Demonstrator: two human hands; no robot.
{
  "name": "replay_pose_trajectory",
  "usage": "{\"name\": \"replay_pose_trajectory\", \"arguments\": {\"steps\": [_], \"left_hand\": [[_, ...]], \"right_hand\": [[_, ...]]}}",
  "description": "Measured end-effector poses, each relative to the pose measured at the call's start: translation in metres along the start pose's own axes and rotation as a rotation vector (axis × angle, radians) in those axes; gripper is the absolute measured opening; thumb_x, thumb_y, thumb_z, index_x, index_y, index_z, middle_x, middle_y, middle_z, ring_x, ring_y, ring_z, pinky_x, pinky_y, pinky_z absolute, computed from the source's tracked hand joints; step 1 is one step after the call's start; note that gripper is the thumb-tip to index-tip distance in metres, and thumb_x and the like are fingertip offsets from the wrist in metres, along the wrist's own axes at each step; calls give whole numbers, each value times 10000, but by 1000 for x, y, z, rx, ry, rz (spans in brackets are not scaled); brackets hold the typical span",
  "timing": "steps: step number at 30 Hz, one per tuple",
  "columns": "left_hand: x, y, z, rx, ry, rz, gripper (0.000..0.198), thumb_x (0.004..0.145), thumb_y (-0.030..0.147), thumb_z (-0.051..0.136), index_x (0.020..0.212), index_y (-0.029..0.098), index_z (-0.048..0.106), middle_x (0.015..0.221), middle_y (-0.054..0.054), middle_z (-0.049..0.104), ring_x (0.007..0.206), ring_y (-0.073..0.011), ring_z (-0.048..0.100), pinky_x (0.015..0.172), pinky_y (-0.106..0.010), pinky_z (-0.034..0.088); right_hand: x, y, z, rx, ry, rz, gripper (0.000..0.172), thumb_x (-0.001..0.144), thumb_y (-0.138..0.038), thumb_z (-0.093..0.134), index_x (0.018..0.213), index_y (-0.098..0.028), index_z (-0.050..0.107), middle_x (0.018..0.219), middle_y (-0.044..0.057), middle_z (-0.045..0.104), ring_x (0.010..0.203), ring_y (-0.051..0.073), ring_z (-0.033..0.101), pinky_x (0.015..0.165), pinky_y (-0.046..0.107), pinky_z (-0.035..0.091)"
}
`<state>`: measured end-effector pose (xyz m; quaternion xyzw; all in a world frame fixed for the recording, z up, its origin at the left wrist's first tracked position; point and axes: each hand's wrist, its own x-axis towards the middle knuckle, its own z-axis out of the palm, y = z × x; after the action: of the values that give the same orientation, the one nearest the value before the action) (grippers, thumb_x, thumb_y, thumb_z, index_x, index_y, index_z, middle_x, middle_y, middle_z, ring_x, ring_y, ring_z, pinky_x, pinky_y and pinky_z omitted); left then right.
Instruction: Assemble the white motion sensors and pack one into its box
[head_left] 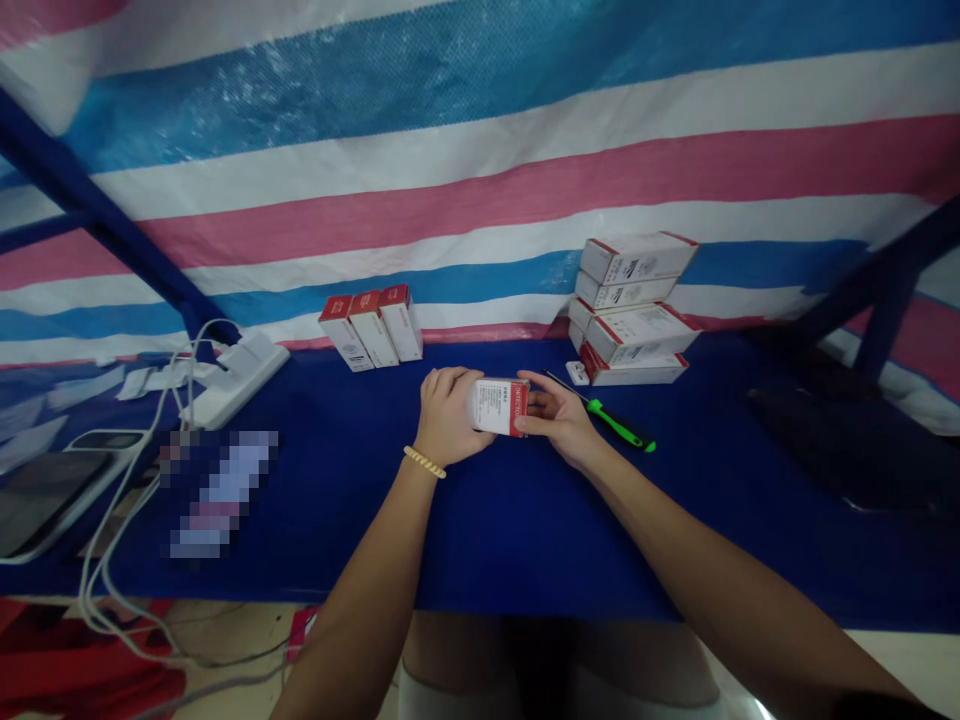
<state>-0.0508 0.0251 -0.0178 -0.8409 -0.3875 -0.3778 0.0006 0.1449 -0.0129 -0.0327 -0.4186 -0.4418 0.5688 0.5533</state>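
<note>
Between my hands, above the blue table [495, 540], is a small white and red cardboard box [493, 405] with printed text on the side facing me. My left hand [448, 415] wraps round its left end, and a beaded bracelet sits on that wrist. At the red end, my right hand [559, 415] grips the box with the thumb in front and fingers behind. A screwdriver [622, 427] with a green and black handle lies on the table just right of my right hand.
Three upright boxes [371, 328] stand at the back left. Several similar boxes [634, 310] are stacked at the back right, beside a small white piece [577, 373]. A white power strip [238, 380] with cables lies left. A dark plastic bag [847, 440] is at right.
</note>
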Motion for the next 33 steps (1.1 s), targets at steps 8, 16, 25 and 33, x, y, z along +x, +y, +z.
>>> {"name": "replay_pose_trajectory", "arguments": {"steps": [8, 16, 25, 33], "left_hand": [[1, 0, -1, -37, -23, -45, 760, 473, 405, 825, 1155, 217, 548, 1157, -105, 592, 1090, -313, 537, 1011, -489, 367], [1, 3, 2, -51, -30, -87, 759, 478, 404, 820, 1162, 220, 549, 1151, -96, 586, 1100, -317, 524, 999, -476, 366], [-1, 8, -1, -43, -27, -107, 785, 461, 478, 851, 1134, 177, 582, 1093, -106, 592, 1052, -328, 527, 949, -470, 379], [2, 9, -7, -66, -132, -102, 806, 448, 609, 852, 1089, 191, 602, 1038, -82, 627, 935, -279, 566, 885, -441, 433]], "right_hand": [[-3, -3, 2, -6, 3, -1, 836, 488, -305, 895, 1254, -278, 561, 926, 21, 675, 812, 185, 640, 721, 383, 562], [-2, -3, 1, -64, 21, -5, 862, 511, -346, 879, 1295, -289, 526, 954, 22, 672, 821, 192, 639, 753, 406, 558], [-3, -11, 1, 10, 86, 47, 717, 488, -323, 867, 1139, -262, 570, 812, -14, 655, 635, 145, 601, 609, 322, 526], [3, -3, -5, -6, 39, 85, 609, 536, -382, 808, 1090, -247, 593, 742, -14, 646, 567, 138, 561, 525, 311, 490]]}}
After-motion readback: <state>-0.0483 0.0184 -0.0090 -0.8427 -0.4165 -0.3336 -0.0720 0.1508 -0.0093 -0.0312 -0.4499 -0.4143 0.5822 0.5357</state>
